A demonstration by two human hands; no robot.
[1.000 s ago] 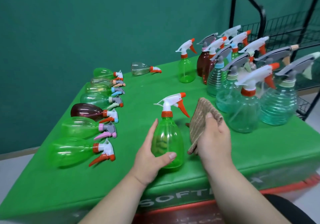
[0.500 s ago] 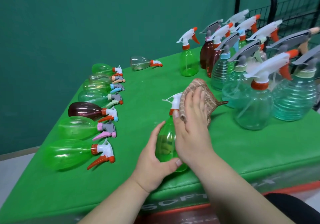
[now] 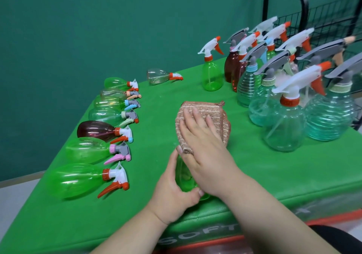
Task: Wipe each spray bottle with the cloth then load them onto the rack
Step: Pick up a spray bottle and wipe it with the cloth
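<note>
A second ago the cloth (image 3: 215, 114) hung beside the green bottle (image 3: 184, 177). Now it covers the sprayer head, under the straight, pressing fingers of my right hand (image 3: 205, 146), so wiping has started. My left hand (image 3: 176, 193) grips the bottle's body, upright on the worktop (image 3: 254, 175).

Left of my left fingers, eight bottles (image 3: 94, 129) lie flat. Beyond my right fingers stand about ten more (image 3: 284, 128), overlapping too much to count exactly. There is one cloth and one rack (image 3: 323, 18), which I judge not yet loaded.
</note>
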